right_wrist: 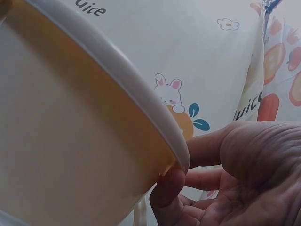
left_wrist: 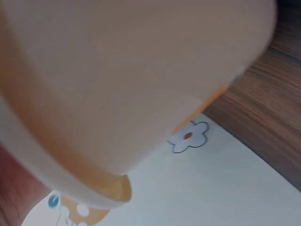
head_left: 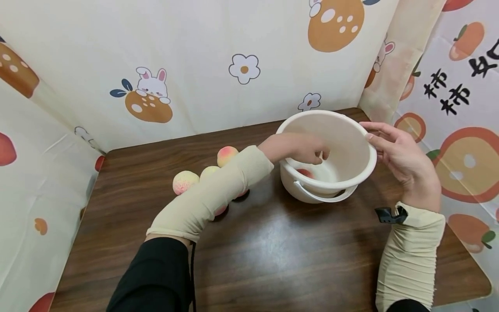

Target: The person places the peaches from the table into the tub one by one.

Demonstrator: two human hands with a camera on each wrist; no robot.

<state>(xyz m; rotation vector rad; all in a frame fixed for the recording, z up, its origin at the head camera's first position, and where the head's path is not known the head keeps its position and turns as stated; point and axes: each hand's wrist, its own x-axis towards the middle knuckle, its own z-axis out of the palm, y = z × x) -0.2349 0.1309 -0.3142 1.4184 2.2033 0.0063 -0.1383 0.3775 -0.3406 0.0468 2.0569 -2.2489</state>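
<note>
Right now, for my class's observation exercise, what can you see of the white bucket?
The off-white, plastic-looking bucket is round and open-topped, with a thick rim and a lowered curved handle on its near side. It stands on the dark wood-grain table; any slight tilt is unclear. The right grip pinches its rim; the left grip reaches inside, above a reddish fruit.

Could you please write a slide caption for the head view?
Right hand holding a white bucket, left hand reaching into it, peaches on the wooden table.
</note>
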